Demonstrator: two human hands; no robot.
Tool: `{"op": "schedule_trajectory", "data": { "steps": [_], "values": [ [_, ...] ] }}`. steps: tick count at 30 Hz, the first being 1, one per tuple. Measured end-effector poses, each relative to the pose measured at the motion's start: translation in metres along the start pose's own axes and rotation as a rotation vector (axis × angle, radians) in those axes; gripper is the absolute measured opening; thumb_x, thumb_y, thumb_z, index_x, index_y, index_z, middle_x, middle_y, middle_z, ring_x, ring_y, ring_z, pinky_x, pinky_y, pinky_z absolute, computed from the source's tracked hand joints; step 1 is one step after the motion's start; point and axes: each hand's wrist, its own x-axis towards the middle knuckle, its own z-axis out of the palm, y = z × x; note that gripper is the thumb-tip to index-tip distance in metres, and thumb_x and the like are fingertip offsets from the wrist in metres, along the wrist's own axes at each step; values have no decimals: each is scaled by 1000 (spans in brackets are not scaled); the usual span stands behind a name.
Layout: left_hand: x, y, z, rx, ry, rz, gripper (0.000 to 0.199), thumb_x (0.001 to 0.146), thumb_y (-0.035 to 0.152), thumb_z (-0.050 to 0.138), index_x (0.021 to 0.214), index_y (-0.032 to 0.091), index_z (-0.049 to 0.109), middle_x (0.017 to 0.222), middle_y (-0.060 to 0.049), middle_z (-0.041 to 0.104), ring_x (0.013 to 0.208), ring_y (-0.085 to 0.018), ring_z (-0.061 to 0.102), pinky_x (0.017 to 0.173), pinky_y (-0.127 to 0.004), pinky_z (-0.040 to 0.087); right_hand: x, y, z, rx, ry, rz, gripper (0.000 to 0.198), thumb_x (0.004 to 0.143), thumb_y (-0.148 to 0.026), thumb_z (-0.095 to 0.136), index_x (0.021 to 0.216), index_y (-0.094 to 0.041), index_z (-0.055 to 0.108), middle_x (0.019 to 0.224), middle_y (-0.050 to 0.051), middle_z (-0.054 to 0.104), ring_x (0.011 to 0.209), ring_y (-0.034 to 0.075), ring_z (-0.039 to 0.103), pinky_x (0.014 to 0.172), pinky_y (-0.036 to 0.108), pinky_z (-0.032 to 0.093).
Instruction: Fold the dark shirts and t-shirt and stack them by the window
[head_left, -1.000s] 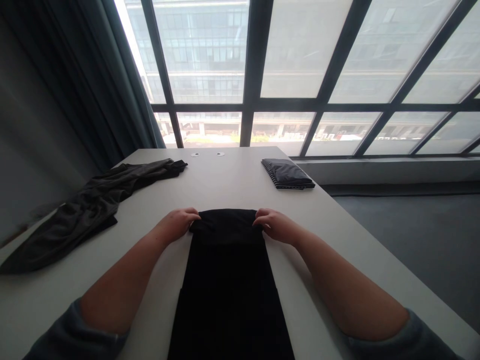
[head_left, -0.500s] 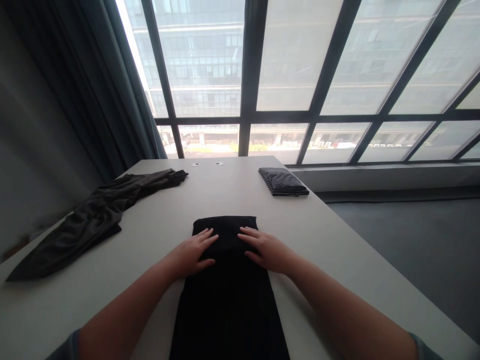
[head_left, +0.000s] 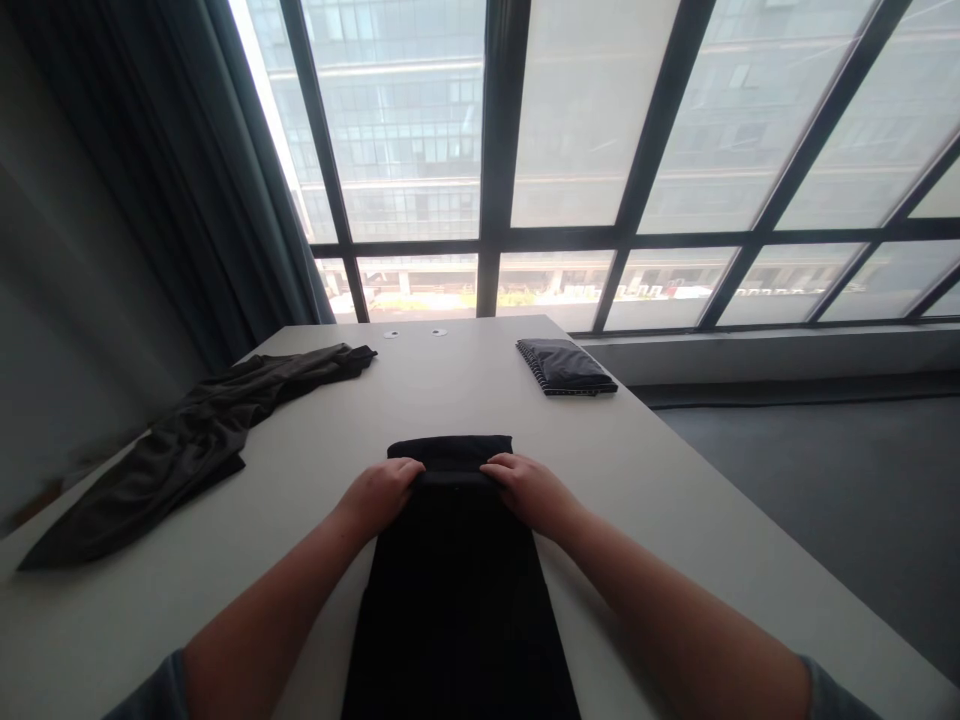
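A long black folded garment point(head_left: 459, 590) lies lengthwise before me, running out of the bottom of the view; its exact kind cannot be told. My left hand point(head_left: 382, 492) is closed on the left side of a fold near its far end. On the right side of the same fold, my right hand point(head_left: 534, 490) is closed too, fingers curled over the cloth. Between the hands the fold's edge stands slightly raised. Beyond it, the garment's far end lies flat on the table. Both thumbs are hidden under the cloth.
The white table point(head_left: 442, 390) reaches to the large windows. On its left lies a crumpled dark grey garment point(head_left: 202, 425). A folded dark cloth with a patterned edge point(head_left: 566, 367) rests near the right edge. A dark curtain point(head_left: 165, 170) hangs at left; grey floor point(head_left: 810, 470) shows at right.
My hands were spread flat on the garment. Now their fingers are curled round it, and a fold edge has lifted between them.
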Motion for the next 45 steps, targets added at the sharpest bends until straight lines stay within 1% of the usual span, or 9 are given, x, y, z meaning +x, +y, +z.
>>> {"op": "schedule_trajectory", "data": {
  "steps": [5, 8, 12, 16, 19, 24, 31, 39, 45],
  "values": [
    [-3, 0, -11, -59, 94, -3, 37, 89, 9, 52, 120, 20, 69, 120, -9, 75, 108, -27, 72, 98, -42, 58, -3, 0, -10, 41, 78, -35, 47, 86, -5, 62, 130, -20, 69, 125, 10, 71, 109, 25, 68, 99, 39, 55],
    [-10, -1, -20, -113, 59, 34, 33, 92, 14, 54, 121, 22, 69, 120, -8, 75, 109, -26, 72, 99, -40, 57, -9, -2, -16, 74, 121, -71, 44, 87, -10, 65, 129, -21, 68, 124, 10, 70, 108, 24, 68, 98, 39, 55],
    [-20, 0, -25, -138, -105, 55, 34, 93, 23, 62, 125, 26, 70, 135, -6, 70, 119, -27, 68, 104, -40, 55, -17, -1, -17, 37, -44, -109, 38, 88, -15, 68, 125, -22, 71, 120, 9, 71, 104, 24, 69, 95, 38, 56],
    [-20, 2, -24, -129, -119, 80, 36, 95, 40, 66, 127, 28, 73, 146, -6, 64, 131, -32, 61, 112, -47, 50, -17, -1, -20, 8, -129, -75, 33, 95, -36, 67, 125, -24, 73, 124, 10, 71, 109, 28, 69, 98, 40, 55],
    [-8, 2, -16, -131, -82, 84, 39, 104, 43, 49, 131, 27, 72, 144, -7, 66, 135, -29, 59, 116, -47, 46, -7, -7, -19, -21, -90, 8, 39, 102, -46, 55, 126, -21, 74, 132, 14, 70, 122, 32, 65, 110, 46, 49],
    [21, 6, 17, -43, -85, -3, 56, 101, 47, 54, 153, 26, 54, 164, -9, 43, 155, -36, 32, 126, -59, 25, 27, -26, 1, -79, -7, 169, 53, 102, -31, 47, 147, -4, 57, 159, 24, 45, 151, 35, 39, 127, 49, 26],
    [40, 17, 49, -11, -125, -111, 63, 101, 51, 49, 159, 25, 44, 168, -12, 33, 157, -36, 28, 127, -64, 14, 47, -17, 31, -71, -178, 393, 70, 104, -38, 43, 161, 0, 32, 170, 23, 18, 160, 35, 17, 130, 51, 13],
    [22, -47, 64, -152, -28, -237, 67, 102, 46, 42, 160, 12, 39, 171, -16, 24, 160, -33, 18, 128, -53, 21, 43, -10, 36, -6, -155, 439, 73, 104, -45, 41, 165, -6, 28, 172, 17, 14, 161, 32, 11, 130, 54, 9],
    [16, -77, 56, -286, 142, -350, 52, 101, 39, 38, 141, 13, 58, 154, -21, 54, 148, -33, 45, 125, -56, 27, 38, 24, 43, 120, -43, 424, 69, 103, -38, 40, 163, -6, 31, 172, 18, 19, 161, 29, 13, 131, 47, 16]
  ]
}}
